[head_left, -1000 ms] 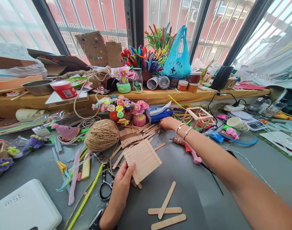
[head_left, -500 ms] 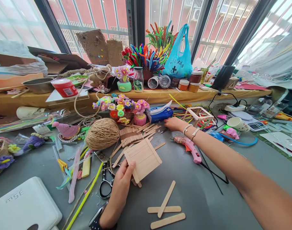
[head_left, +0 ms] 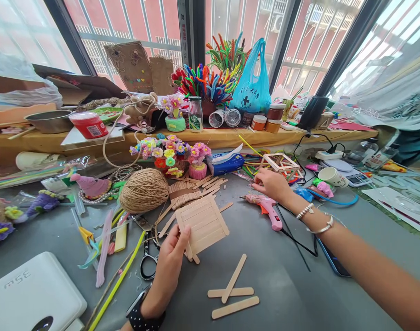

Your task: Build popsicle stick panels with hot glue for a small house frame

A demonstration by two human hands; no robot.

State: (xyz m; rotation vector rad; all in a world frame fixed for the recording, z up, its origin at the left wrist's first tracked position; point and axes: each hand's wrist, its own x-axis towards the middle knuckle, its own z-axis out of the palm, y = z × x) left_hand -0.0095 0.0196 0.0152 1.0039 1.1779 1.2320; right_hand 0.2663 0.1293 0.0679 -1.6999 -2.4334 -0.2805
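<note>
My left hand (head_left: 169, 265) grips the near corner of a flat panel of glued popsicle sticks (head_left: 202, 222), tilted up off the grey table (head_left: 282, 276). My right hand (head_left: 272, 185), with bracelets on the wrist, hovers with curled fingers just above a pink glue gun (head_left: 266, 208) lying on the table. I cannot see whether it holds anything. A heap of loose popsicle sticks (head_left: 192, 191) lies behind the panel. Three single sticks (head_left: 232, 290) lie near the front.
A ball of twine (head_left: 144, 189), scissors (head_left: 148, 263) and pipe cleaners lie to the left. A stick cube frame (head_left: 280, 164) stands behind my right hand. A white box (head_left: 31, 294) sits front left, a phone (head_left: 331, 263) under my right forearm, and a crowded wooden shelf (head_left: 217, 136) runs behind.
My right hand has pulled back from the stick heap, moving right and nearer, to just above the glue gun. My left hand still holds the panel.
</note>
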